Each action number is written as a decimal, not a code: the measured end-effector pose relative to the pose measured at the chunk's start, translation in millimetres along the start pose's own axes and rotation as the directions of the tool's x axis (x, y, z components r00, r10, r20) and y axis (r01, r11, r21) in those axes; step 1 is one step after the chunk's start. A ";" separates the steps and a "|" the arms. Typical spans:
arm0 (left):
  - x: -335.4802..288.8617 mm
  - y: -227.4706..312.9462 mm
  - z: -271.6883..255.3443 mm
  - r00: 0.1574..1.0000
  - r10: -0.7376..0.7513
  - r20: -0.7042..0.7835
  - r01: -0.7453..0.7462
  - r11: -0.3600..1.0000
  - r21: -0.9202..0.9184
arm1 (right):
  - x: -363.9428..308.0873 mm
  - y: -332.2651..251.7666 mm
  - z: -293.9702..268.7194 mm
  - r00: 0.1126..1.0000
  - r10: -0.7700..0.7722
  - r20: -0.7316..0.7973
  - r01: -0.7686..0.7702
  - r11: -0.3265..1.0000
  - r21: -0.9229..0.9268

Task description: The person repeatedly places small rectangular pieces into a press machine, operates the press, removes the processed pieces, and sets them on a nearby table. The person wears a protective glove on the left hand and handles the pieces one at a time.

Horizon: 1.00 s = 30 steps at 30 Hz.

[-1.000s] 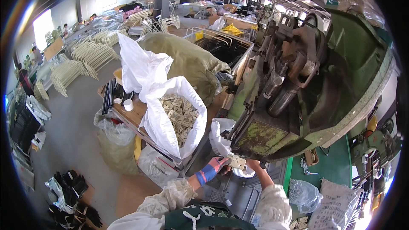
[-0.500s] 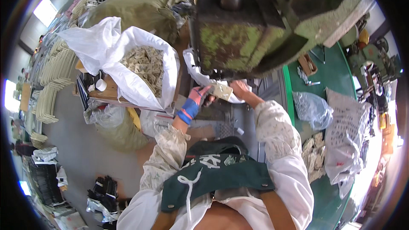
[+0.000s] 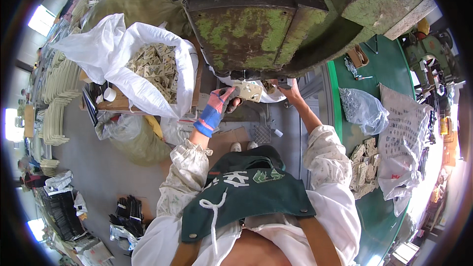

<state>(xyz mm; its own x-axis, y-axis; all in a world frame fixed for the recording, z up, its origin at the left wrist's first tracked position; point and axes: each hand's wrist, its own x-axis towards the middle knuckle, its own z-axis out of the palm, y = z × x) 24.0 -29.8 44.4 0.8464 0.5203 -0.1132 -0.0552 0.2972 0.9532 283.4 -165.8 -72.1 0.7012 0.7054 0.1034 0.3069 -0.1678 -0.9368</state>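
- A perforated cream plate [image 3: 250, 91] juts out at the fingertips of the gloved left hand [image 3: 220, 106], whose fingers are clenched on its left end.
- The bare right hand [image 3: 291, 92] is at a grey metal block [image 3: 285, 83], right of the plate; I cannot tell whether its fingers grip it.
- Behind the plate, a white bag [image 3: 274, 98], mostly hidden.
- Left of the left fingers, an open white sack [image 3: 185, 76] full of cream plates [image 3: 155, 68].
- Just beyond both hands, a peeling green press head [image 3: 241, 34] blocks the view.
- Right of the right fingers, a green tabletop [image 3: 354, 80] bears a clear bag [image 3: 363, 111] and loose plates [image 3: 364, 170].
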 end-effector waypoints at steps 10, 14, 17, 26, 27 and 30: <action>-2.5 13.8 11.3 0.995 -0.093 -0.037 0.091 0.995 -0.044 | -7.7 -30.5 0.0 0.987 -0.157 0.035 0.160 0.940 -0.300; -0.5 4.8 -0.9 0.988 -0.151 -0.008 0.151 0.988 -0.044 | 12.4 44.2 44.2 0.951 -0.112 0.287 0.274 0.731 -0.625; 4.2 -14.9 -14.7 0.997 0.052 -0.050 -0.040 0.975 0.216 | 23.6 86.0 63.6 0.967 0.144 0.211 0.016 0.790 -0.613; 1.6 7.8 4.1 0.976 -0.216 -0.028 0.215 0.976 -0.017 | 31.2 43.9 13.3 0.889 -0.176 0.423 0.356 0.847 -0.395; 1.4 4.5 0.5 0.973 -0.231 -0.017 0.230 0.972 -0.049 | 22.0 15.3 7.4 0.916 -0.177 0.361 0.288 0.914 -0.284; -2.9 4.9 5.6 0.985 -0.161 -0.057 0.156 0.984 -0.083 | -20.6 -85.9 -17.0 0.964 0.080 0.252 -0.165 0.926 0.340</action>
<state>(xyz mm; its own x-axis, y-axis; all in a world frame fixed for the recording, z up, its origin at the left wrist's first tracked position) 24.2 -34.4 50.9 0.8127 0.5103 -0.2811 0.0338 0.4404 0.8972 253.6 -177.6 11.9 0.5385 0.8406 -0.0592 -0.0511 -0.0376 -0.9980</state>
